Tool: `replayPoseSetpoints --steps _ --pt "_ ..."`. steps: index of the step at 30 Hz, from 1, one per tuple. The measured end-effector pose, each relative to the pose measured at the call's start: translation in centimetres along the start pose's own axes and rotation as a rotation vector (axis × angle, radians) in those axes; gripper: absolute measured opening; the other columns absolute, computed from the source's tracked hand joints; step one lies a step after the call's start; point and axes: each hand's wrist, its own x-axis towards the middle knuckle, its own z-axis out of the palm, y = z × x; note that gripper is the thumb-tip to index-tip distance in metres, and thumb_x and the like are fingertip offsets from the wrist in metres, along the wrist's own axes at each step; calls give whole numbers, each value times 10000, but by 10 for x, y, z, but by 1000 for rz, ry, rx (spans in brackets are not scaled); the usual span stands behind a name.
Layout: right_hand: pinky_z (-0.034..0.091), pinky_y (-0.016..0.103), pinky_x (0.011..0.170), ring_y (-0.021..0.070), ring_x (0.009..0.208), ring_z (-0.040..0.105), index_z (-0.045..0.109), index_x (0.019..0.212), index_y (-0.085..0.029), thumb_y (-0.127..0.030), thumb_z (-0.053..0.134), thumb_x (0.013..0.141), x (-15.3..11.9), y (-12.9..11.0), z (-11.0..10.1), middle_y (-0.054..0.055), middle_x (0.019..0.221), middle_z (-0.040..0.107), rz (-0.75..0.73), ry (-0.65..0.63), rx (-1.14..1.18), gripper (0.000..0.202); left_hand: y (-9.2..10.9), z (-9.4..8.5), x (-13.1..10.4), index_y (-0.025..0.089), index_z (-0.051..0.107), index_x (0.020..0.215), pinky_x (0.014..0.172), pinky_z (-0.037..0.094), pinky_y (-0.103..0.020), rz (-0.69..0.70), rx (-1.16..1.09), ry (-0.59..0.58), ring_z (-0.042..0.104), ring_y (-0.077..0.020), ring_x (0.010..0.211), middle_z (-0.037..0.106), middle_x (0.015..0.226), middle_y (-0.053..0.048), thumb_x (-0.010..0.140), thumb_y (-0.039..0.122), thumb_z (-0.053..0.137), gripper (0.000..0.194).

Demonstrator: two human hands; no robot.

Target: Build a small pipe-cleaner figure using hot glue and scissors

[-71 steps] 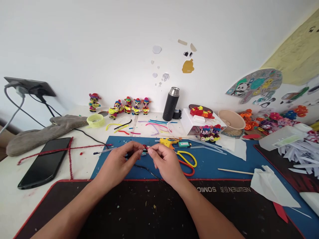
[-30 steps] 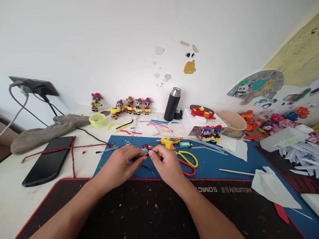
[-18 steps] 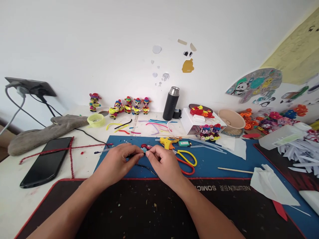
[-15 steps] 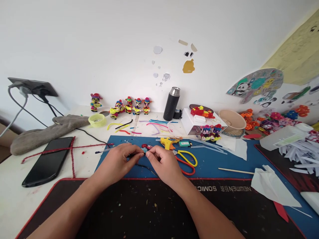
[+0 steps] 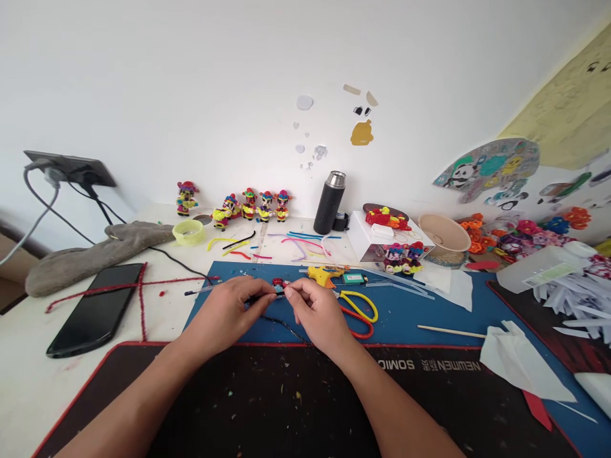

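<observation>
My left hand (image 5: 241, 312) and my right hand (image 5: 317, 313) meet fingertip to fingertip above the blue mat (image 5: 396, 318). Both are pinched on a thin black pipe cleaner (image 5: 286, 326), whose loose part trails below between them over the mat. A small light-blue piece (image 5: 278, 288) shows by the fingertips; whether it is held is unclear. Just behind lies a small red piece (image 5: 277, 281). Right of my right hand are a yellow glue gun (image 5: 322, 275) and scissors with yellow and red handles (image 5: 360, 305).
Several pipe-cleaner figures (image 5: 249, 203) stand along the wall, left of a black flask (image 5: 330, 202). A phone (image 5: 98, 312) with red pipe cleaners across it lies at left. A white box (image 5: 356, 238), a bowl (image 5: 443, 232) and tissue (image 5: 520, 359) are at right.
My right hand has shifted slightly right, opening a small gap between the fingertips where the black strand shows. The view has tilted up a little.
</observation>
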Motion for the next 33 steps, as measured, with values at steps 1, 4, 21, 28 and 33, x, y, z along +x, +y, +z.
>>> replayPoseSetpoints --steps 1,4,21,28,33 --pt "360 263 533 144 530 506 701 943 -215 -446 569 1022 0 0 0 -44 584 556 -2 4 -22 278 0 0 0 271 759 956 794 503 -309 0 2 -3 712 -210 875 794 925 2 1033 421 575 250" --pt "345 263 537 139 536 498 696 911 -215 -415 574 1016 0 0 1 -41 606 578 -24 19 -75 257 0 0 1 272 764 958 788 511 -310 -2 10 -1 717 -212 870 797 925 -2 1028 433 572 260" --pt "341 271 589 141 534 485 709 874 -214 -306 589 978 0 3 2 -47 573 553 -123 65 -250 183 3 0 1 266 763 946 784 515 -323 -52 17 -67 723 -233 883 803 935 -19 1005 465 558 291" --pt "349 259 560 133 548 496 714 882 -210 -347 596 982 1 6 4 -46 609 571 -93 77 -123 207 -3 0 5 264 756 927 779 524 -300 -83 -18 -38 734 -230 874 813 940 -12 996 488 557 308" --pt "389 260 552 150 555 534 721 900 -210 -448 572 1007 4 9 5 -38 603 576 4 117 -35 300 -7 -8 8 264 760 915 706 510 -284 -123 15 26 724 -229 796 810 887 -3 988 522 525 356"
